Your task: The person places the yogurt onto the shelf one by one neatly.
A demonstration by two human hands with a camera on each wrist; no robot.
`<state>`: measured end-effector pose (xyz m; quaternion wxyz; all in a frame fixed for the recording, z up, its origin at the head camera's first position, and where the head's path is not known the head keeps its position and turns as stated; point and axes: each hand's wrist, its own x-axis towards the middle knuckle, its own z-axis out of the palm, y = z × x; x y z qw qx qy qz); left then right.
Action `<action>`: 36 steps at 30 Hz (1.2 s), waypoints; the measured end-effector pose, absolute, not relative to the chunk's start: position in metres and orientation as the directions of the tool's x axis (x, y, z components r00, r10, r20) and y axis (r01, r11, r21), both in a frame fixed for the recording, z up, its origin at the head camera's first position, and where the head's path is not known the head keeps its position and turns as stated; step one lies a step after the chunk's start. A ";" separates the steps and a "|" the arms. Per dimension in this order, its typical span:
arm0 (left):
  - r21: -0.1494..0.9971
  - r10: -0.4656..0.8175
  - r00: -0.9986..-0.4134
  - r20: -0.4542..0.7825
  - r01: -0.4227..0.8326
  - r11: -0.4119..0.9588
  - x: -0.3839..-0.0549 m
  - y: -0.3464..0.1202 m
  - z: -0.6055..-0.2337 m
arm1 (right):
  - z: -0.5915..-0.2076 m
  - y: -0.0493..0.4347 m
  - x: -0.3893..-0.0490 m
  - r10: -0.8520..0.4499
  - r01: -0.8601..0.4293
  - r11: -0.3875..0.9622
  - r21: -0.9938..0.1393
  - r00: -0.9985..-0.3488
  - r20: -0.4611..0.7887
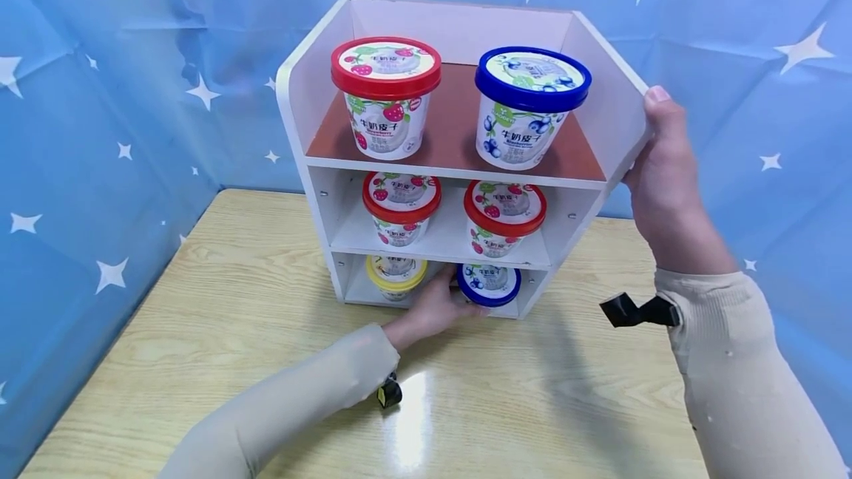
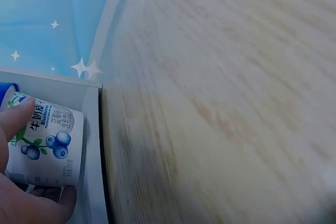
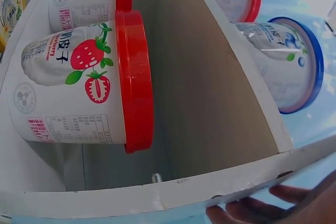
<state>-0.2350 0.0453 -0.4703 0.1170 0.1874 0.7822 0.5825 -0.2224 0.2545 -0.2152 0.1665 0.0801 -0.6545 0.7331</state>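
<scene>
On the bottom level of a white shelf unit [image 1: 309, 202], my left hand [image 1: 435, 307] holds a blueberry tub with a blue lid [image 1: 489, 283]. The left wrist view shows thumb and fingers on opposite sides of this tub [image 2: 55, 140], near the side wall. My right hand [image 1: 668, 176] grips the unit's right side panel [image 1: 609, 87], thumb at its upper edge. In the right wrist view, the fingers [image 3: 247, 211] reach behind that panel. Beside my left hand stands a yellow-lidded tub [image 1: 396, 272], partly hidden by the shelf above.
Two red-lidded strawberry tubs [image 1: 401, 202] [image 1: 504, 213] occupy the middle level. Another red-lidded tub [image 1: 386, 106] and a blue-lidded tub [image 1: 529, 113] stand on the brown top level. The unit stands on a wood-grain table [image 1: 220, 301] before a blue star-patterned curtain [image 1: 160, 94].
</scene>
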 end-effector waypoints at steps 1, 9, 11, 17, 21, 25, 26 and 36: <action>0.955 0.431 -0.902 0.026 0.150 0.257 -0.236 0.047 -0.471 | -0.216 0.255 -0.222 0.141 -0.348 -0.088 -0.934 -0.932 0.334; 0.959 0.441 -0.897 0.032 0.152 0.238 -0.241 0.052 -0.469 | -0.218 0.256 -0.223 0.135 -0.345 -0.086 -0.935 -0.933 0.332; 0.956 0.450 -0.892 0.051 0.174 0.236 -0.243 0.053 -0.469 | -0.218 0.256 -0.222 0.136 -0.346 -0.078 -0.935 -0.933 0.333; 0.952 0.466 -0.882 0.062 0.193 0.239 -0.246 0.056 -0.466 | -0.216 0.253 -0.220 0.138 -0.365 -0.055 -0.929 -0.925 0.355; 0.951 0.467 -0.881 0.073 0.203 0.235 -0.247 0.055 -0.466 | -0.216 0.252 -0.221 0.136 -0.368 -0.058 -0.928 -0.924 0.358; 0.950 0.466 -0.881 0.079 0.209 0.233 -0.247 0.054 -0.467 | -0.216 0.252 -0.221 0.135 -0.370 -0.059 -0.927 -0.923 0.360; 0.950 0.467 -0.881 0.079 0.209 0.233 -0.247 0.054 -0.467 | -0.216 0.252 -0.221 0.136 -0.370 -0.060 -0.927 -0.923 0.360; 0.955 0.471 -0.879 0.075 0.199 0.218 -0.246 0.054 -0.467 | -0.215 0.252 -0.220 0.143 -0.366 -0.060 -0.929 -0.924 0.354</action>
